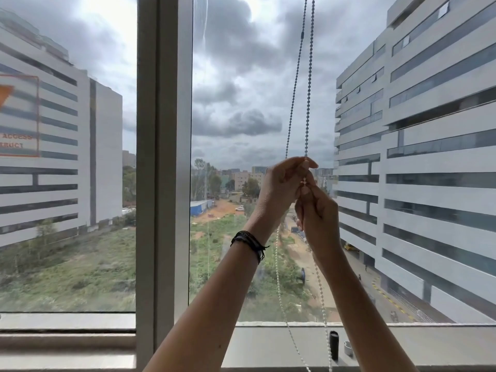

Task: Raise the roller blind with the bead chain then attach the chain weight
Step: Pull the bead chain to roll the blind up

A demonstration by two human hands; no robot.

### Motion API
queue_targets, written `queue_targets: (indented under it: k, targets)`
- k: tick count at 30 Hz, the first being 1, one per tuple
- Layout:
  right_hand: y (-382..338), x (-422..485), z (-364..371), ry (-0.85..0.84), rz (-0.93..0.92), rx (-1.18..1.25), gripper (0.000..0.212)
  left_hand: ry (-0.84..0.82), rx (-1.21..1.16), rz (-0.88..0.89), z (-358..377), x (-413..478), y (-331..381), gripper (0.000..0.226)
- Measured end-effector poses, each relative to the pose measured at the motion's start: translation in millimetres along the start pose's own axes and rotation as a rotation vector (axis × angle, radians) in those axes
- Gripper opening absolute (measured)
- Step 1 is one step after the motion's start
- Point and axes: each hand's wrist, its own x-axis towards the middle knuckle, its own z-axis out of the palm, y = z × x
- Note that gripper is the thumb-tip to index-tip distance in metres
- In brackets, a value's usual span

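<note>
Two strands of a bead chain (297,84) hang down in front of the window glass from above the frame. My left hand (281,183) and my right hand (316,210) are raised together at chest height, both pinching the chain where the strands meet the fingers. Below the hands the chain falls on as two white strands to the sill. A small black cylinder, the chain weight (334,345), hangs or stands near the sill beside the right strand. The roller blind itself is out of view above.
A wide grey window mullion (163,183) stands left of my arms. The window sill (268,345) runs along the bottom, with a small light cylinder (348,348) on it next to the weight. A printed sticker (18,116) is on the left pane.
</note>
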Motion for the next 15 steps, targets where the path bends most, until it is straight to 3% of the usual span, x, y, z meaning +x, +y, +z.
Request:
queue_targets:
  k: [8, 15]
  targets:
    - [22, -19, 0, 0.002, 0.056, -0.011, 0.023, 0.013, -0.042, -0.054, -3, -19, -15, 0.016]
    - [34, -41, -1, -0.005, 0.092, -0.047, 0.025, 0.054, 0.076, -0.047, -2, -39, -34, 0.021]
